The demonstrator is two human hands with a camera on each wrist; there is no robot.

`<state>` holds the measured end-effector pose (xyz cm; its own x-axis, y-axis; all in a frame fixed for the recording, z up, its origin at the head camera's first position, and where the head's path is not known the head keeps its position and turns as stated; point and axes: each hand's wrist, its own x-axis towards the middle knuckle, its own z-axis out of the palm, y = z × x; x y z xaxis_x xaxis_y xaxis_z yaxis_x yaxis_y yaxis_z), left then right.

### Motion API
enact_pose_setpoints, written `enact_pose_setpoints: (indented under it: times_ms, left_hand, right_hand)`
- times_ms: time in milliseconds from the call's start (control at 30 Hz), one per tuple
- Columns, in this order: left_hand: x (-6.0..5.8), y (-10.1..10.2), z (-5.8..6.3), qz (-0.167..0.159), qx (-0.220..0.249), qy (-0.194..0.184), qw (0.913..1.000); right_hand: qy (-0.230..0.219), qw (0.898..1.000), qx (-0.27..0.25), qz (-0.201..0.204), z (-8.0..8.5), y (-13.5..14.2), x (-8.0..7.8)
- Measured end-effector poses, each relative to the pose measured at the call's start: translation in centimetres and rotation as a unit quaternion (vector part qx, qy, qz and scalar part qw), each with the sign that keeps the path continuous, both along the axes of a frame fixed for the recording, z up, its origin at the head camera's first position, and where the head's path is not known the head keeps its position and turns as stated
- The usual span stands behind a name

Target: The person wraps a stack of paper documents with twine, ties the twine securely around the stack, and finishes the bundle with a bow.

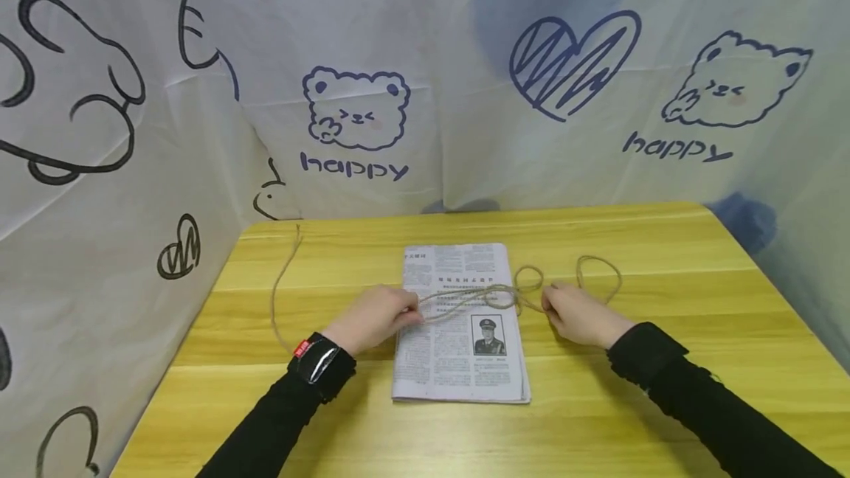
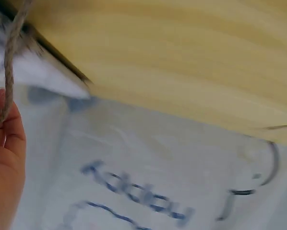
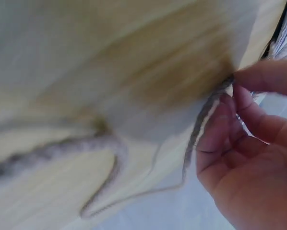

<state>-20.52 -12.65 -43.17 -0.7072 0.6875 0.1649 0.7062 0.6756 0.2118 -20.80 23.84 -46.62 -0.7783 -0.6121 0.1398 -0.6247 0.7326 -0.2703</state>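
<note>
A folded newspaper (image 1: 451,360) lies on the table with a small portrait photo on its front. Across its upper middle runs a thin twine (image 1: 458,293), looped and crossed near the paper's right edge. My left hand (image 1: 375,319) pinches the twine at the newspaper's left edge; in the left wrist view the strand (image 2: 9,62) passes over the fingertips. To the right of the paper, my right hand (image 1: 584,313) pinches another part of the twine between thumb and fingertips, and the right wrist view shows this strand (image 3: 198,127) hanging from the pinch.
One tail of twine (image 1: 274,301) curves over the table left of the newspaper. A loose loop (image 1: 617,271) lies beyond the right hand. White sheets (image 1: 465,131) with drawn bears and hearts stand behind and beside the wooden table (image 1: 584,419).
</note>
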Motion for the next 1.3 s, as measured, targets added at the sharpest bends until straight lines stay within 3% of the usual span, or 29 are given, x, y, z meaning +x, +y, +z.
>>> enact_pose_setpoints:
  times_ms: [100, 200, 267, 333, 400, 433, 533, 567, 600, 633, 667, 700, 767, 833, 867, 933, 1000, 1067, 1133, 1200, 1300]
  left_hand:
    - [-0.3, -2.4, 1.4, 0.045, 0.031, 0.002, 0.9985]
    - [-0.4, -5.1, 2.7, 0.087, 0.054, 0.001, 0.9947]
    - [-0.3, -6.7, 3.4, 0.105, 0.069, -0.002, 0.992]
    - [-0.2, -8.2, 3.8, 0.125, 0.082, -0.015, 0.9886]
    - [0.0, -9.3, 3.9, 0.143, 0.086, -0.03, 0.9855]
    - [0.1, -9.8, 3.8, 0.153, 0.086, -0.039, 0.9838]
    - [0.5, -11.0, 3.2, 0.176, 0.066, -0.067, 0.9799]
    - [0.7, -11.3, 2.9, 0.182, 0.054, -0.078, 0.9786]
    - [0.8, -11.5, 2.6, 0.187, 0.042, -0.094, 0.977]
    - [0.9, -11.6, 2.3, 0.192, 0.027, -0.108, 0.9751]
    - [1.1, -11.7, 2.0, 0.195, 0.012, -0.124, 0.9729]
    - [1.2, -11.6, 1.8, 0.198, -0.002, -0.141, 0.9701]
    - [1.4, -11.3, 1.4, 0.199, -0.03, -0.159, 0.9666]
    - [1.6, -10.6, 1.0, 0.197, -0.044, -0.155, 0.9672]
    - [1.7, -10.0, 0.9, 0.191, -0.044, -0.145, 0.9699]
    - [1.7, -8.7, 0.8, 0.173, -0.035, -0.113, 0.9778]
    - [1.7, -7.0, 0.6, 0.149, -0.025, -0.078, 0.9854]
    - [1.6, -5.4, 0.3, 0.124, -0.024, -0.047, 0.9909]
    - [1.5, -4.0, -0.2, 0.107, -0.031, -0.031, 0.9933]
    - [1.4, -2.9, -0.8, 0.099, -0.04, -0.018, 0.9941]
    - [1.4, -1.9, -1.7, 0.089, -0.042, 0.006, 0.9951]
  right_hand:
    - [-0.015, 1.0, -0.011, -0.015, 0.4, 0.7, 0.1]
    - [-0.013, 0.997, -0.059, -0.053, 1.2, 1.7, -0.1]
    - [-0.004, 0.988, -0.116, -0.1, 2.1, 2.7, -0.2]
    - [0.007, 0.969, -0.19, -0.156, 3.3, 3.7, -0.3]
    - [0.001, 0.938, -0.274, -0.213, 4.6, 4.7, -0.4]
    - [-0.02, 0.914, -0.328, -0.237, 5.2, 5.1, -0.4]
    - [-0.069, 0.826, -0.48, -0.286, 6.7, 6.0, -0.7]
    - [-0.077, 0.801, -0.513, -0.298, 6.9, 6.3, -0.7]
    - [-0.084, 0.78, -0.538, -0.308, 7.1, 6.5, -0.8]
    - [-0.084, 0.773, -0.541, -0.32, 7.1, 6.8, -0.9]
    - [-0.082, 0.784, -0.518, -0.331, 7.0, 7.1, -0.9]
    - [-0.076, 0.802, -0.481, -0.347, 6.7, 7.3, -0.9]
    - [-0.054, 0.856, -0.381, -0.346, 6.1, 7.7, -0.7]
    - [0.002, 0.896, -0.288, -0.338, 5.5, 7.4, -0.5]
    - [0.036, 0.906, -0.266, -0.326, 5.2, 7.1, -0.5]
    - [0.116, 0.917, -0.255, -0.283, 4.7, 5.9, -0.5]
    - [0.19, 0.919, -0.251, -0.239, 4.4, 4.1, -0.6]
    - [0.219, 0.932, -0.238, -0.164, 3.9, 2.0, -0.7]
    - [0.19, 0.956, -0.207, -0.089, 3.4, -0.1, -0.7]
    - [0.117, 0.978, -0.166, -0.04, 2.7, -2.1, -0.5]
    - [0.013, 0.995, -0.101, -0.025, 1.7, -4.1, -0.2]
